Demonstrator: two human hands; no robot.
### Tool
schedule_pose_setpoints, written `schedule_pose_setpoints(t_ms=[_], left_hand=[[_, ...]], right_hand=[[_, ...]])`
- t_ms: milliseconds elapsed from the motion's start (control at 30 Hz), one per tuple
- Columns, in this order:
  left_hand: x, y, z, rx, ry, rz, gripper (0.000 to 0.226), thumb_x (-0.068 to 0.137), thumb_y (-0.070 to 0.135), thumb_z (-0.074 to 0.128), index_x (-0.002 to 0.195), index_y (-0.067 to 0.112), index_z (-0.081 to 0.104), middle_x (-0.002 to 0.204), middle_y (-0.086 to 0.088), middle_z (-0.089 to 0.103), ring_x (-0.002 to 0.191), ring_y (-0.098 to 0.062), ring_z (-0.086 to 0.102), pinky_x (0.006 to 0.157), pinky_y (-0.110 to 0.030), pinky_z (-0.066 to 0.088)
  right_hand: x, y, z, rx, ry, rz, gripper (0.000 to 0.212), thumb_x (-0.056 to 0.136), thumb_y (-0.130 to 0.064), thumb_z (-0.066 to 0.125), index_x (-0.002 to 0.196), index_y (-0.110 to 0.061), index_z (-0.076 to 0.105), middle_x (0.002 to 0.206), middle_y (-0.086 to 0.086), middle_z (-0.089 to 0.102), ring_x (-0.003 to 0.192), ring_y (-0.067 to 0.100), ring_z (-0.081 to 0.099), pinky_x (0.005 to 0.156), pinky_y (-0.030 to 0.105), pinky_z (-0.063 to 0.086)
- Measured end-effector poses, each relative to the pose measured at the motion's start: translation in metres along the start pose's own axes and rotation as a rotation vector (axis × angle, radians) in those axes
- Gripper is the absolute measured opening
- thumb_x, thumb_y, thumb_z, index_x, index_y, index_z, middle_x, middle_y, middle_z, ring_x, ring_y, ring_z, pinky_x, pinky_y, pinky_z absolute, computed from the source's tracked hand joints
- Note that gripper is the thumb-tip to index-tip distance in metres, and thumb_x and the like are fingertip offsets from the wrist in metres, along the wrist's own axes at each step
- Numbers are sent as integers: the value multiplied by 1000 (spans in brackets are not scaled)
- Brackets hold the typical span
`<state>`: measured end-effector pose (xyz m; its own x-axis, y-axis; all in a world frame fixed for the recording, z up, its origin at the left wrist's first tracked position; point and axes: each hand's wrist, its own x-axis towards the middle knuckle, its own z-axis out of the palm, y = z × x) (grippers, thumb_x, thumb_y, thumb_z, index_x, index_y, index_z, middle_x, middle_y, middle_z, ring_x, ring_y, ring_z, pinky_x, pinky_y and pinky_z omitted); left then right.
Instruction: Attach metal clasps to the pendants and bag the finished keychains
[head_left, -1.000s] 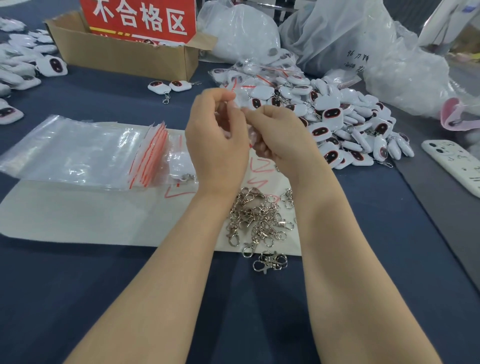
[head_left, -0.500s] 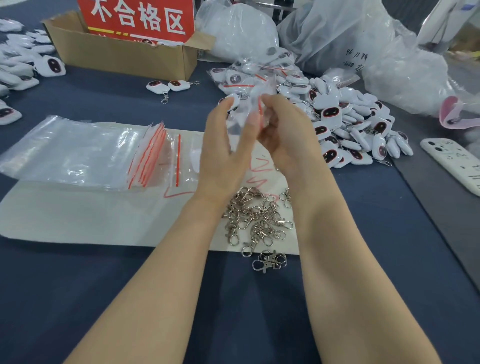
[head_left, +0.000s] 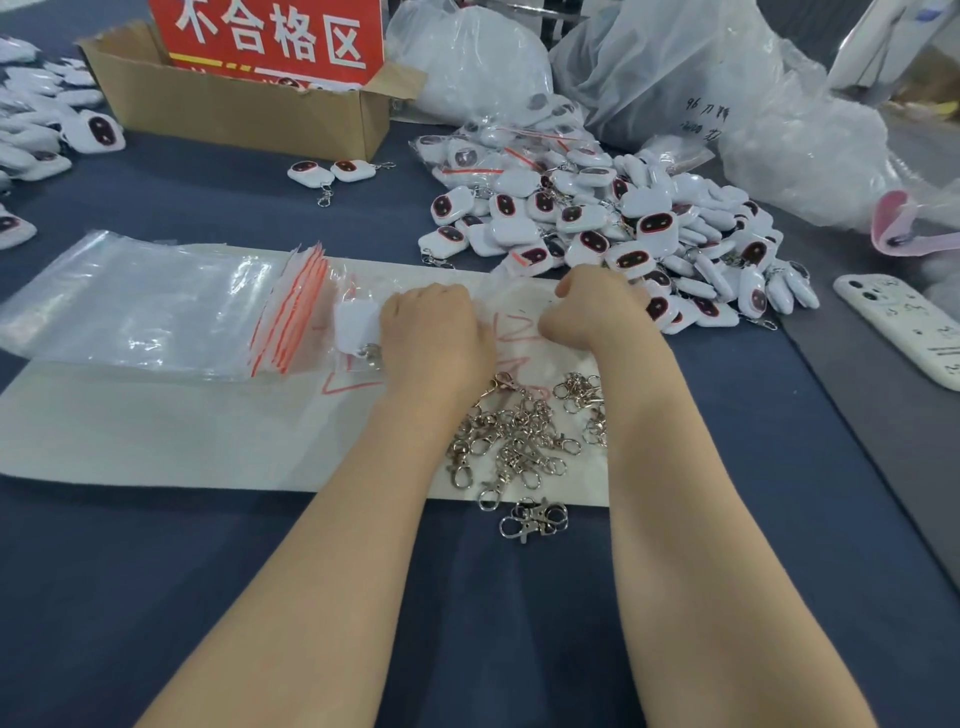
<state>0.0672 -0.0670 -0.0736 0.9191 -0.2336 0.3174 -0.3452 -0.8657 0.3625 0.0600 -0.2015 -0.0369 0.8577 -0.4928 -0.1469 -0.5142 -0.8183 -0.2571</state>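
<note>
Both hands are down on the white sheet. My left hand and my right hand have curled fingers, and a small clear zip bag stretches flat between them; each hand holds one end. The fingertips are hidden under the knuckles. Another bagged white pendant with its clasp lies just left of my left hand. Loose metal clasps are heaped near my wrists. A big pile of white pendants with dark red faces sits behind my right hand.
A stack of empty red-strip zip bags lies at the left. A cardboard box with a red sign stands at the back, two keychains before it. More pendants far left, large plastic sacks behind, a phone at right.
Both hands came down from chest height to the white sheet, bringing the small clear bag with them and spreading apart.
</note>
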Motion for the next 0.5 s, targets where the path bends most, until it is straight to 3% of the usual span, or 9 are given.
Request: schedule_pose_setpoints(t_ms=[67, 100, 133, 200, 267, 333, 400, 500], left_hand=[[2, 1, 2, 33, -13, -28, 36, 84, 47, 49, 88, 12, 59, 99, -6, 64, 108, -28, 54, 111, -44, 15], [2, 3, 2, -14, -3, 5, 46, 82, 54, 51, 97, 12, 63, 104, -3, 64, 114, -26, 52, 112, -43, 9], [1, 6, 1, -118, 18, 84, 51, 80, 57, 55, 103, 12, 65, 109, -2, 63, 117, -23, 50, 112, -40, 11], [-1, 12, -2, -412, 36, 260, 52, 78, 52, 59, 110, 11, 64, 115, -1, 63, 113, -19, 53, 103, -32, 32], [-7, 17, -4, -639, -57, 267, 48, 80, 50, 60, 113, 16, 63, 114, 4, 63, 105, -10, 57, 91, -27, 43], [-8, 17, -2, -756, -147, 153, 36, 86, 46, 60, 108, 18, 64, 108, 8, 66, 95, 0, 60, 86, -22, 47], [-5, 17, -4, -836, -108, 67, 21, 93, 37, 56, 99, 20, 66, 97, 7, 69, 85, 5, 61, 82, -15, 46], [1, 17, -10, -1029, -45, -57, 13, 97, 25, 50, 91, 22, 61, 88, 4, 69, 84, -9, 66, 83, -23, 50]], right_hand=[[-2, -2, 3, 46, 98, -81, 37, 90, -10, 50, 127, -12, 54, 128, 14, 56, 116, 29, 52, 89, 31, 40], [-2, -2, 3, 136, 146, -111, 33, 91, -6, 49, 123, -11, 57, 122, 13, 60, 107, 27, 56, 83, 30, 42], [-2, -2, 2, 251, 203, -147, 29, 91, -5, 48, 117, -10, 60, 115, 12, 63, 99, 26, 57, 79, 28, 41], [-2, -4, -2, 530, 315, -190, 15, 94, -10, 47, 88, -14, 60, 88, 5, 61, 83, 22, 52, 71, 25, 37], [-2, -6, -6, 847, 387, -167, 31, 97, -18, 47, 66, -17, 42, 67, -1, 44, 68, 17, 42, 64, 30, 37], [-5, -12, -10, 1195, 314, -116, 26, 99, -23, 47, 75, -13, 46, 78, 7, 53, 74, 19, 53, 72, 40, 50], [-6, -18, -10, 1410, 175, -91, 18, 101, -25, 45, 90, -14, 53, 96, 9, 60, 87, 21, 61, 79, 33, 55], [-6, -28, -3, 1360, 101, -135, 19, 101, -29, 43, 101, -13, 53, 100, 6, 61, 85, 18, 59, 83, 36, 52]])
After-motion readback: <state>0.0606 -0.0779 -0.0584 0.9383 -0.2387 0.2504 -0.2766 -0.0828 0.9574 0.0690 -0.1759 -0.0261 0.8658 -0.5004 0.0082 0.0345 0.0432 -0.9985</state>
